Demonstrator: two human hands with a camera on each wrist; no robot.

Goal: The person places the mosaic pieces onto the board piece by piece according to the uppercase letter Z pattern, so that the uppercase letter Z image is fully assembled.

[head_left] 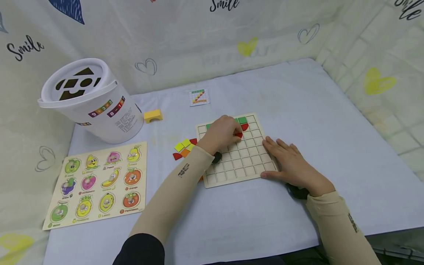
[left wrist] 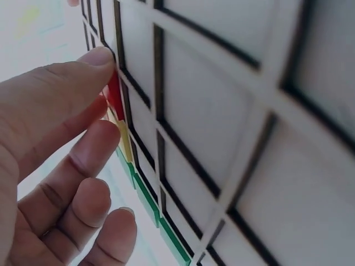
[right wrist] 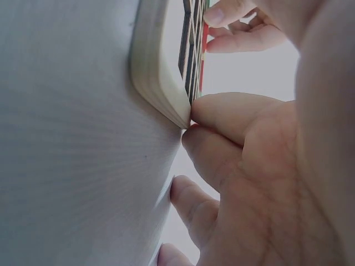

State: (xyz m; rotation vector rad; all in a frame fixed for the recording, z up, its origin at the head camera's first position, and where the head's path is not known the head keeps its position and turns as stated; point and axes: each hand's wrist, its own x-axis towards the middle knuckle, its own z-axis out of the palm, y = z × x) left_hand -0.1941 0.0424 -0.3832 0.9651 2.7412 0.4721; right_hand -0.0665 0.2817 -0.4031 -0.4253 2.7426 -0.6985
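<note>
A pale wooden grid board (head_left: 245, 162) lies on the table. Over its far half, my left hand (head_left: 222, 133) pinches a red quarter-round tile (head_left: 238, 135) at a square; the left wrist view shows the red tile (left wrist: 114, 97) by the thumb tip. Along the far row sit green tiles (head_left: 243, 120), partly covered by that hand, and another red tile (head_left: 244, 127) is below them. A yellow tile (left wrist: 123, 136) shows beyond the fingers. My right hand (head_left: 291, 163) rests flat with straight fingers, its fingertips touching the board's right edge.
Loose yellow (head_left: 179, 147), orange and red tiles lie left of the board. A small pattern card (head_left: 199, 98) lies behind it. To the left stand a white bucket (head_left: 109, 121) with a shape-cut lid, a yellow arch block (head_left: 153, 116) and a fruit puzzle board (head_left: 99, 184).
</note>
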